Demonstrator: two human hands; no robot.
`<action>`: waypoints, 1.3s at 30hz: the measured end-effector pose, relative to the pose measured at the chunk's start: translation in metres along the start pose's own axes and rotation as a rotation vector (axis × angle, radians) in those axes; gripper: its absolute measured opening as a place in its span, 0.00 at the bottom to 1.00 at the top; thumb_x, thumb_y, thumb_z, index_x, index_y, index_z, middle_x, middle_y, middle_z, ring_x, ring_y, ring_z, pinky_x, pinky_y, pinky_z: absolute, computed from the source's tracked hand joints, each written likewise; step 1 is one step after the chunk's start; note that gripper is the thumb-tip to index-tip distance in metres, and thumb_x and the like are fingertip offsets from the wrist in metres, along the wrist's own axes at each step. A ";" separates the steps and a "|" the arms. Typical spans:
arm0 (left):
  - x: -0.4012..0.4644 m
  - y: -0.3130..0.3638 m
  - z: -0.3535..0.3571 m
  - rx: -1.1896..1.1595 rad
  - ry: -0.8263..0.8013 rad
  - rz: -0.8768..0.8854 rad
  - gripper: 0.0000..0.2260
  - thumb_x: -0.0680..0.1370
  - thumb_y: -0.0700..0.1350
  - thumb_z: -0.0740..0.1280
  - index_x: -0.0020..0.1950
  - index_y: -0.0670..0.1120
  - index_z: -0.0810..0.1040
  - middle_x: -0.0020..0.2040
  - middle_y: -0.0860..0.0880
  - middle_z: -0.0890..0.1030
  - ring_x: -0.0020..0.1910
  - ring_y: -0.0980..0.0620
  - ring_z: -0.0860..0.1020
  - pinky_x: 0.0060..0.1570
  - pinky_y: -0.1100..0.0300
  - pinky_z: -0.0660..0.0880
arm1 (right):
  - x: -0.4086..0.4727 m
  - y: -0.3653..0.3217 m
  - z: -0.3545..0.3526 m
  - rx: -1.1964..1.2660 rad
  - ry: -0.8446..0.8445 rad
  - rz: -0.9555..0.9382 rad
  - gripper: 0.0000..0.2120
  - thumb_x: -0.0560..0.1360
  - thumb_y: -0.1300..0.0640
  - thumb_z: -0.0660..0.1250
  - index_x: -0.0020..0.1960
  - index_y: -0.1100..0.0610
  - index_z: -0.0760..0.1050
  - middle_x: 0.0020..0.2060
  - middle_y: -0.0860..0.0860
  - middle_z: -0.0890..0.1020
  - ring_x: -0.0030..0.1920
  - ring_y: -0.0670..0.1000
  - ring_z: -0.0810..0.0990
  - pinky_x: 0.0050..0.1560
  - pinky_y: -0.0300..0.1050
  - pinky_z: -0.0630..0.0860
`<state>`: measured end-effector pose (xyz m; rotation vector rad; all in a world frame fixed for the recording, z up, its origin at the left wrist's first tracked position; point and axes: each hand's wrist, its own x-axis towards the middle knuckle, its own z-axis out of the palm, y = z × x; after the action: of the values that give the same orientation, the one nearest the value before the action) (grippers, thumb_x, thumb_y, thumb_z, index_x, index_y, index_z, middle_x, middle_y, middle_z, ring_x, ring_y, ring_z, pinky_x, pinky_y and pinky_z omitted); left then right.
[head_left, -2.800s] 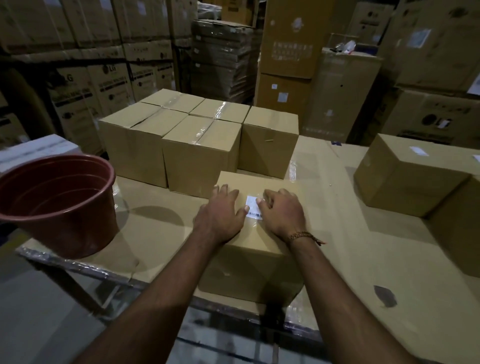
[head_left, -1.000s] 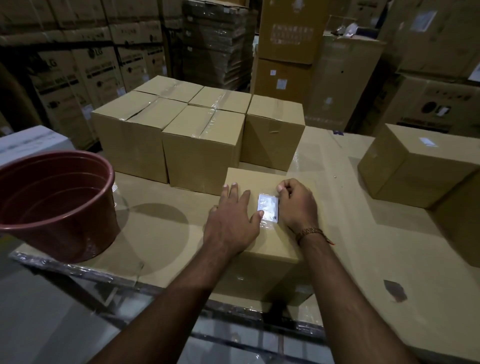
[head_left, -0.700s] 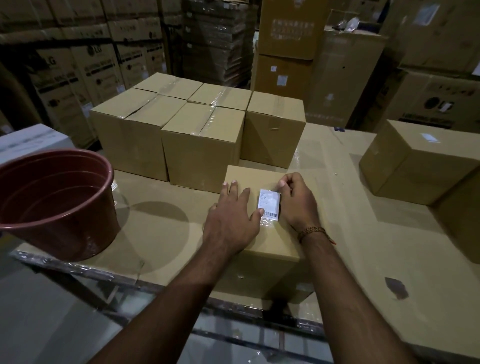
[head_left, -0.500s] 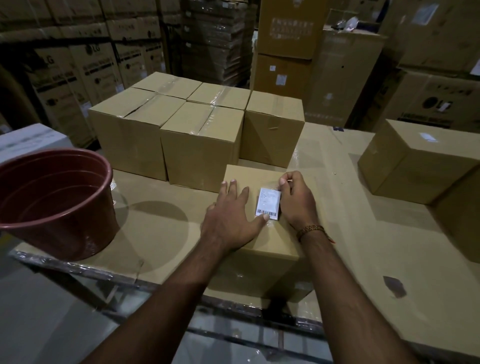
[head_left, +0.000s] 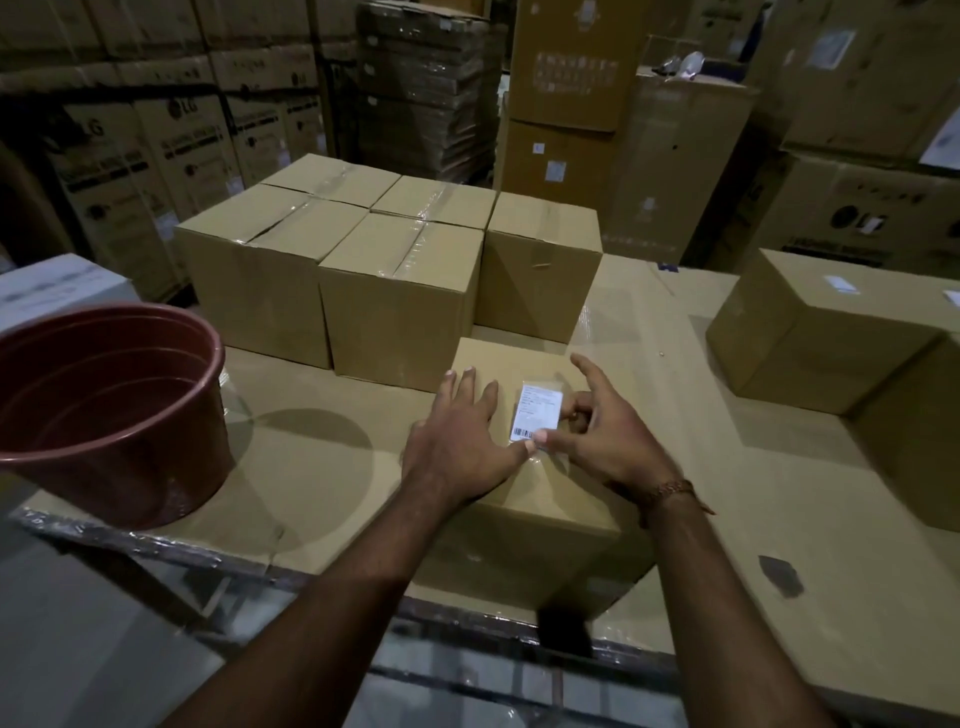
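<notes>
head | left grip (head_left: 462, 441) flat on box (head_left: 550, 496) | right grip (head_left: 602, 441) now uncurled, spread, empty, beside label (head_left: 540, 413)

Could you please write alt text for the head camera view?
A person's left hand lies flat on a cardboard box while the right hand touches a white barcode label on its top. A red bucket stands at the left.

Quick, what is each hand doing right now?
Left hand: open, lying flat on the box, thumb at the label.
Right hand: open, thumb and fingertips touching the label, not gripping it.
</notes>
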<state>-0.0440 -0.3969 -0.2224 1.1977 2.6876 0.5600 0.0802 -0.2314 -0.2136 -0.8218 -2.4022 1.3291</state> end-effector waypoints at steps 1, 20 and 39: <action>0.001 0.000 0.000 -0.003 -0.002 -0.004 0.44 0.76 0.75 0.60 0.86 0.56 0.51 0.87 0.54 0.44 0.85 0.51 0.42 0.73 0.35 0.64 | -0.003 0.001 -0.003 -0.016 -0.002 -0.010 0.57 0.68 0.49 0.85 0.85 0.39 0.52 0.54 0.50 0.84 0.54 0.53 0.84 0.58 0.50 0.82; 0.008 -0.015 -0.004 -0.224 -0.102 0.027 0.49 0.74 0.69 0.72 0.86 0.55 0.52 0.86 0.57 0.41 0.84 0.54 0.37 0.77 0.36 0.58 | -0.012 -0.003 0.017 -0.283 0.078 -0.063 0.22 0.71 0.43 0.72 0.65 0.43 0.82 0.50 0.41 0.84 0.60 0.53 0.76 0.66 0.62 0.76; 0.006 -0.018 -0.008 -0.182 -0.153 0.080 0.53 0.72 0.70 0.73 0.87 0.53 0.49 0.86 0.54 0.39 0.83 0.52 0.34 0.78 0.32 0.58 | -0.013 0.001 0.015 -0.272 0.077 -0.115 0.18 0.76 0.42 0.70 0.63 0.45 0.84 0.46 0.46 0.80 0.56 0.52 0.72 0.65 0.62 0.73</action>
<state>-0.0624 -0.4056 -0.2221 1.2473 2.4147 0.6783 0.0836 -0.2492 -0.2217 -0.7708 -2.5605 0.9248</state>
